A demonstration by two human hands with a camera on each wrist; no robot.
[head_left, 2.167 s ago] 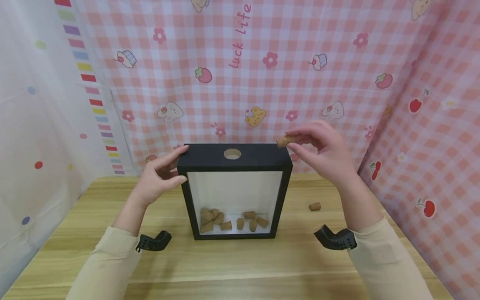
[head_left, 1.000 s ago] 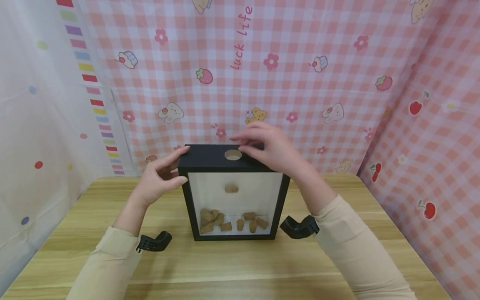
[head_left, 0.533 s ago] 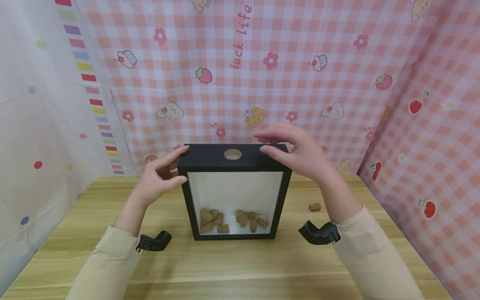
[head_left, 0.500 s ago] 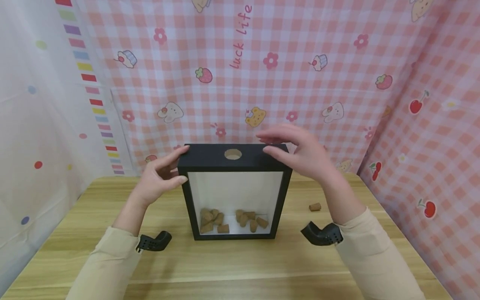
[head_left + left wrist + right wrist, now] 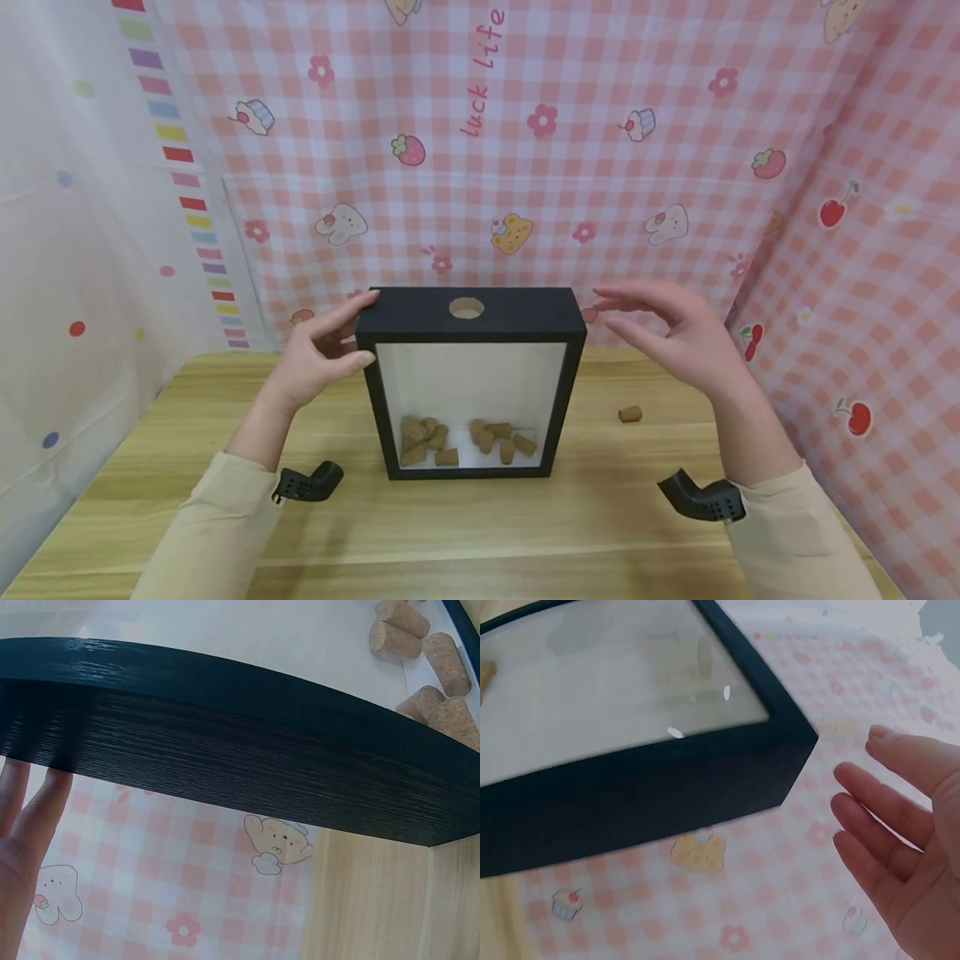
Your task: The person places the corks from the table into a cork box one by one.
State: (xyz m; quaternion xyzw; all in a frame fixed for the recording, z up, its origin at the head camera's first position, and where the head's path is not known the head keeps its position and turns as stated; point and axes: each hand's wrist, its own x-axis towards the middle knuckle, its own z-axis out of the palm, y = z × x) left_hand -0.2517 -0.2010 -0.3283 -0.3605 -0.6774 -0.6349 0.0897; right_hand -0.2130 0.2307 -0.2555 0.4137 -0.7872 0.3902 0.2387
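Observation:
A black shadow box with a clear front and a round hole in its top stands upright on the table. Several corks lie in two groups on its floor. My left hand holds the box's upper left corner, thumb at the front edge and fingers towards the back. In the left wrist view, fingertips of that left hand touch the rear edge of the side wall. To the right of the box, my right hand hovers with nothing in it, fingers and thumb apart. Below it one loose cork rests on the table.
A wood-grain table extends around the box. Directly behind hangs a pink checked curtain, with another checked curtain along the right and a white dotted one on the left.
The cork that my right hand held has dropped through the hole and landed among the others, shifting some. My right hand then moved off rightward. My left hand stays put.

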